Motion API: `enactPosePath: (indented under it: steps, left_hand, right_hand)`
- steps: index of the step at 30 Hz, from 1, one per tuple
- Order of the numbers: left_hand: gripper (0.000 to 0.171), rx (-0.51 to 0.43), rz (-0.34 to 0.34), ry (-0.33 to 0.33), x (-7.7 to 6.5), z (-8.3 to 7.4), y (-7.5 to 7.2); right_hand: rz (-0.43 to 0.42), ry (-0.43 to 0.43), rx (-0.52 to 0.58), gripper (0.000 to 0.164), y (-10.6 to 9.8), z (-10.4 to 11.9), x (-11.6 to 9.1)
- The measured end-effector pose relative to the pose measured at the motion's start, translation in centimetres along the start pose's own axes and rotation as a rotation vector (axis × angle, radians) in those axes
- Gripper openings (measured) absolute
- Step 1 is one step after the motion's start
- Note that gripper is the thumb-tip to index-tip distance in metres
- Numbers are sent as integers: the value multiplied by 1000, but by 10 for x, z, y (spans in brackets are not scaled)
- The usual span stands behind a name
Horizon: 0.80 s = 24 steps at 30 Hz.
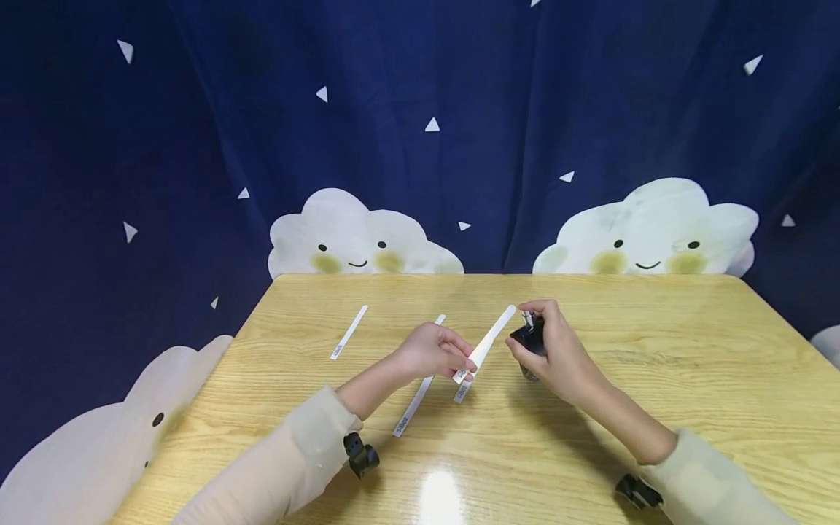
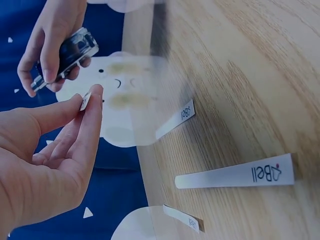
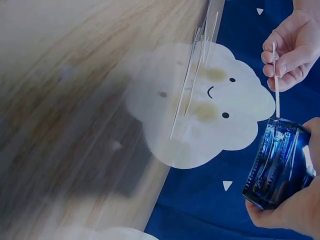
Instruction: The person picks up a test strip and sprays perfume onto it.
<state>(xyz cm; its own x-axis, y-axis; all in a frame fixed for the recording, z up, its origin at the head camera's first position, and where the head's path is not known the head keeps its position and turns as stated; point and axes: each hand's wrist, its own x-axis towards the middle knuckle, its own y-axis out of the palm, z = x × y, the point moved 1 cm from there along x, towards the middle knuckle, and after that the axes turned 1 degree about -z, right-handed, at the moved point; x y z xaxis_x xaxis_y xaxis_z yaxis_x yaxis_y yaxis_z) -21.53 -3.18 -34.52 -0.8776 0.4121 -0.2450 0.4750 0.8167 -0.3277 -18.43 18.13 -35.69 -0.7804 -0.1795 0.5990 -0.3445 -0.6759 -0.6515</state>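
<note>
My left hand (image 1: 433, 351) pinches a white paper test strip (image 1: 502, 321) between thumb and fingers near its printed end. The strip slants up and away toward the right hand. In my right hand (image 1: 561, 357) is a dark glass perfume bottle (image 3: 277, 165), gripped round its sides. The index finger reaches over the bottle's silver spray top (image 1: 528, 319), which is close to the strip's far end. In the right wrist view the bottle overlaps the strip's tip. Both hands are raised over the table.
Three more white strips lie apart on the wooden table (image 1: 656, 350): a left strip (image 1: 349, 332), a middle strip (image 1: 413, 408) and a right strip (image 1: 461, 392) partly hidden beneath the held one. A dark blue curtain (image 1: 499, 146) with white clouds hangs behind the table's far edge.
</note>
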Motion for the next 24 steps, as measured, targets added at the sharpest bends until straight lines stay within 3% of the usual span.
enactPosePath:
  steps: [24]
  left_hand:
    - [15,-19,27,4,-5,1,-4]
  right_hand:
    - [-47,58,43,52,2,2,-3]
